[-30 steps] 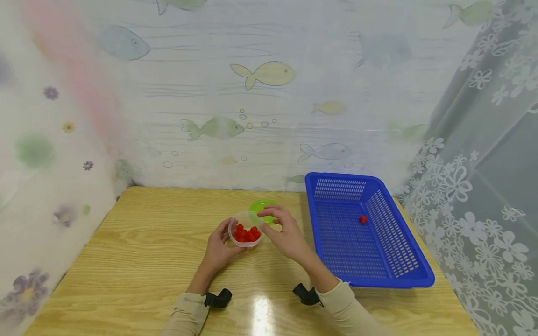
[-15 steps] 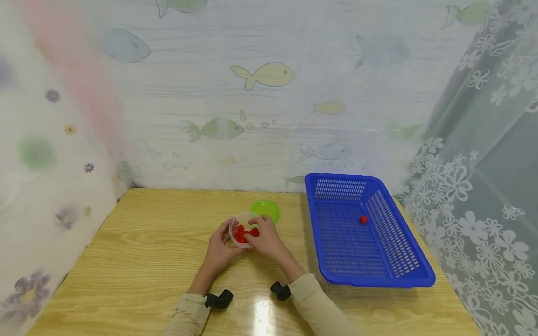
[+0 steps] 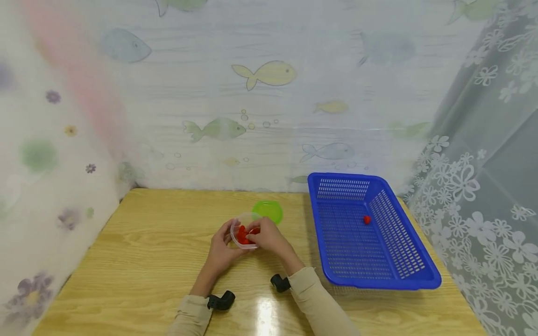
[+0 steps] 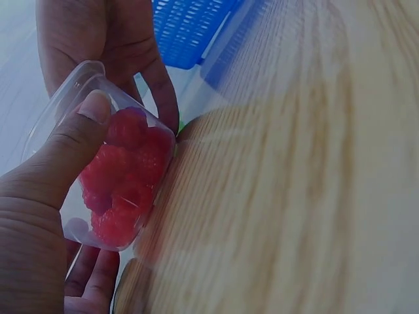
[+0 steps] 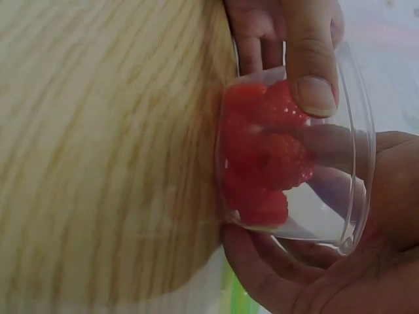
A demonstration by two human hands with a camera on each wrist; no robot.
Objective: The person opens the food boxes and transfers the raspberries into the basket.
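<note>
A clear plastic tub (image 4: 72, 82) stands on the table, holding several raspberries (image 4: 124, 173). My left hand (image 3: 220, 252) grips it at the left, thumb across the near wall and fingers on the other side. From the right, my right hand (image 3: 270, 237) reaches over the rim with thumb and a finger inside, beside a raspberry (image 5: 285, 160). Its other fingers stay outside, along the wall, as the left wrist view shows. Whether those two digits pinch a berry is not clear through the plastic. A lone raspberry (image 3: 367, 219) lies in the blue basket (image 3: 328, 242).
A green lid (image 3: 269, 211) lies flat on the wooden table (image 3: 147, 256), just behind the tub. The large slotted basket takes up the table's right side, its walls higher than the tub. Printed curtains (image 3: 210, 163) hang behind and on both sides.
My right hand has come down leftward from above the tub's right edge, and its digits have gone in among the raspberries. My left hand keeps its hold on the tub.
</note>
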